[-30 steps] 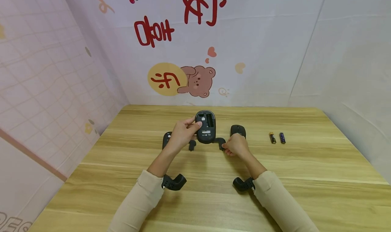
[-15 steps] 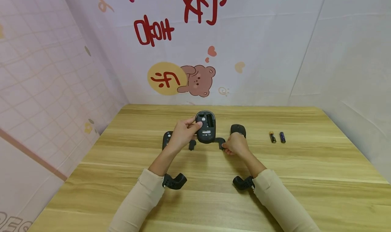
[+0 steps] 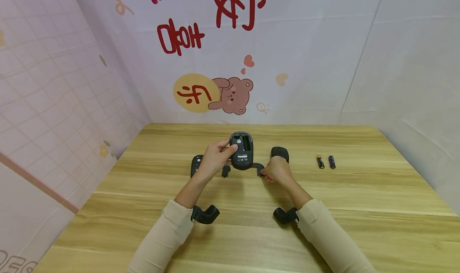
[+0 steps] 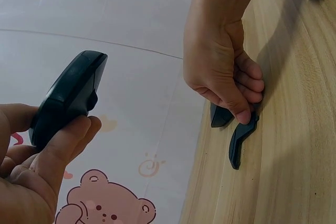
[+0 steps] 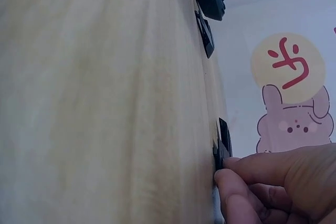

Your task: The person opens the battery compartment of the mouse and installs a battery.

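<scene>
Raised over the table, a black computer mouse point(image 3: 242, 159) is held by my left hand point(image 3: 214, 159), thumb on its underside. The underside faces the head camera, and its battery compartment point(image 3: 246, 142) is uncovered with no battery showing in it. My right hand point(image 3: 277, 170) is down at the tabletop, thumb and fingertips pinching one end of a black, bent battery cover point(image 4: 240, 145). In the right wrist view this cover point(image 5: 224, 139) lies along the table surface. Behind the right hand sits another black mouse point(image 3: 280, 151), partly hidden by it.
Beside the left wrist lies a third mouse point(image 3: 195, 164), underside up and partly covered by the forearm. A second battery cover point(image 3: 225, 171) lies near the left hand. On the right of the wooden table point(image 3: 377, 193) are a black-and-gold battery point(image 3: 320, 162) and a blue one point(image 3: 332, 162).
The mouse in my left hand has dipped very slightly. My right hand stays in place with its pinch on the battery cover.
</scene>
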Demonstrator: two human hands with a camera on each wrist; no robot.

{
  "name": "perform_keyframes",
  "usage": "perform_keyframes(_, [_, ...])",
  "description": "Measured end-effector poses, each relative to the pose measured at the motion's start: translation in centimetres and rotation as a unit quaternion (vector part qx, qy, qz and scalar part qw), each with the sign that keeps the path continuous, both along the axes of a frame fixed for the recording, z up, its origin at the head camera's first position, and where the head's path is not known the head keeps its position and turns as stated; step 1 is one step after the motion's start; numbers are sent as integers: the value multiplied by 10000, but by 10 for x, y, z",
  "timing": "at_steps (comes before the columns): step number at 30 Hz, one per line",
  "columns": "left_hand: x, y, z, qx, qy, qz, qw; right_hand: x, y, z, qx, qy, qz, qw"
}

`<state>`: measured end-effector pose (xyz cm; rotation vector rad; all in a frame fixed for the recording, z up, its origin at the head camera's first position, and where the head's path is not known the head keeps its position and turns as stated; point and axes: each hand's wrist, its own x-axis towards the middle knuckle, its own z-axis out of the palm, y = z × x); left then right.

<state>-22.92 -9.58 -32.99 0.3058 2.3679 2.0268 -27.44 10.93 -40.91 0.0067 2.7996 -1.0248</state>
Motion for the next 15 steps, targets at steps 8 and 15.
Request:
perform_keyframes(8, [2,1,1,-32,52,-31,10000,-1,1,1,60,19,127,9999])
perform_keyframes(15, [2,0,-2,60,39,-122,9999,6,6,10,176,117,487,9986])
